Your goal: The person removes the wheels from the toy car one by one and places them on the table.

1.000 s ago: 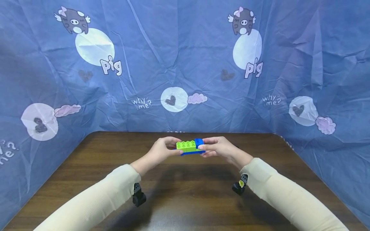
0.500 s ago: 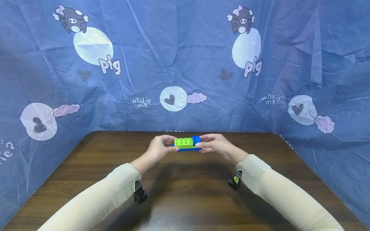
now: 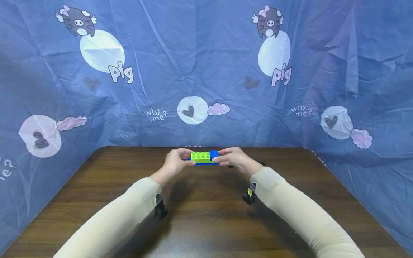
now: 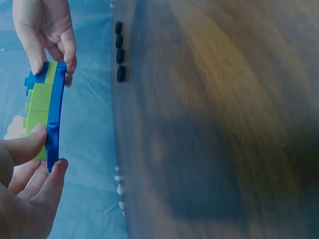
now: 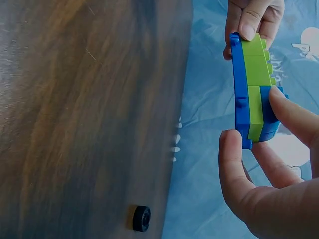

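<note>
A toy brick car [image 3: 200, 156] is held level over the far part of the table, between both hands. It has a long blue base [image 4: 56, 112] with small stubs along its side, lime green bricks [image 5: 256, 69] on top, and a blue brick [image 5: 268, 119] at its right end. My left hand [image 3: 174, 161] pinches the left end, thumb on the near side and fingers behind. At the other end my right hand [image 3: 237, 160] grips the blue brick with the thumb, other fingers reaching behind and under the base. Fingers partly hide both ends.
Several black toy wheels [image 4: 120, 56] stand in a row near the far edge of the brown wooden table [image 3: 206, 215]. One black wheel [image 5: 141, 218] shows in the right wrist view. A blue printed cloth [image 3: 206, 71] hangs behind and at both sides.
Both hands have carried the toy brick car a little farther away and slightly left. The right forearm has swung inward, and the grip of each hand looks the same.
</note>
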The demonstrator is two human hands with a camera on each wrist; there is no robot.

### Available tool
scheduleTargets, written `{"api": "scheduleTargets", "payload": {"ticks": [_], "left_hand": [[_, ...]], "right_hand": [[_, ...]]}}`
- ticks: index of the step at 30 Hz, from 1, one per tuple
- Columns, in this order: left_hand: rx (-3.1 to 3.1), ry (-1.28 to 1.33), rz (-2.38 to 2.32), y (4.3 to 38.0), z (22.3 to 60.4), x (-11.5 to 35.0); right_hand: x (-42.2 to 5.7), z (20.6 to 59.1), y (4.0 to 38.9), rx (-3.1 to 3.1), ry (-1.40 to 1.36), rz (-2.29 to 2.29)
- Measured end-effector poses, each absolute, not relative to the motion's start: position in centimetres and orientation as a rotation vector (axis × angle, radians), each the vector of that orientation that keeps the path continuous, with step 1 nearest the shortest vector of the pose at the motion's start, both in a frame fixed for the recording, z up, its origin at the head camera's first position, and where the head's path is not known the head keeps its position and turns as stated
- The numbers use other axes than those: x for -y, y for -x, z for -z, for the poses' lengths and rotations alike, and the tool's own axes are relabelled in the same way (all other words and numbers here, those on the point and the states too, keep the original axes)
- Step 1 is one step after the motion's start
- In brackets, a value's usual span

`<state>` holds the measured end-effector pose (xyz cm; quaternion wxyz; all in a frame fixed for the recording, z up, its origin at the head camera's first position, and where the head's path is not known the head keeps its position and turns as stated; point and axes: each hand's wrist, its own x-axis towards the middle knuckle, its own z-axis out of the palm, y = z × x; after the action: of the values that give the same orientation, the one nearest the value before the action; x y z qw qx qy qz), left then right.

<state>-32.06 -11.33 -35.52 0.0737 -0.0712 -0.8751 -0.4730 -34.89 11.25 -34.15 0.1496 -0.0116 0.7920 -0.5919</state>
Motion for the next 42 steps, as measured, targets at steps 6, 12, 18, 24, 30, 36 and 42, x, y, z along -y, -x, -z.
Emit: {"api": "scheduleTargets", "payload": {"ticks": [6, 12, 18, 24, 30, 36, 42], "left_hand": [[2.652, 0.188, 1.394, 33.4, 36.0, 11.6], [2.635, 0.116, 1.449, 34.7, 36.7, 11.6], [2.622, 0.027, 1.472, 35.9, 37.9, 11.2], [2.664, -0.005, 1.384, 36.9, 38.5, 11.4], [2.720, -0.051, 1.368, 37.7, 39.5, 11.8], [2.719, -0.085, 1.377, 38.0, 39.8, 12.3], [2.740, -0.106, 1.358, 38.0, 40.3, 12.7]], "right_hand": [[-10.4, 35.0, 36.0, -2.269, 0.036, 1.747], [-9.7, 36.0, 37.1, -2.240, -0.007, 1.831], [-9.0, 37.6, 38.0, -2.193, -0.101, 1.923], [-8.3, 38.3, 38.5, -2.267, -0.162, 1.918], [-7.7, 38.9, 38.9, -2.309, -0.224, 1.880], [-7.1, 39.9, 39.2, -2.343, -0.227, 1.869], [-6.4, 40.4, 39.4, -2.379, -0.272, 1.811]]}}
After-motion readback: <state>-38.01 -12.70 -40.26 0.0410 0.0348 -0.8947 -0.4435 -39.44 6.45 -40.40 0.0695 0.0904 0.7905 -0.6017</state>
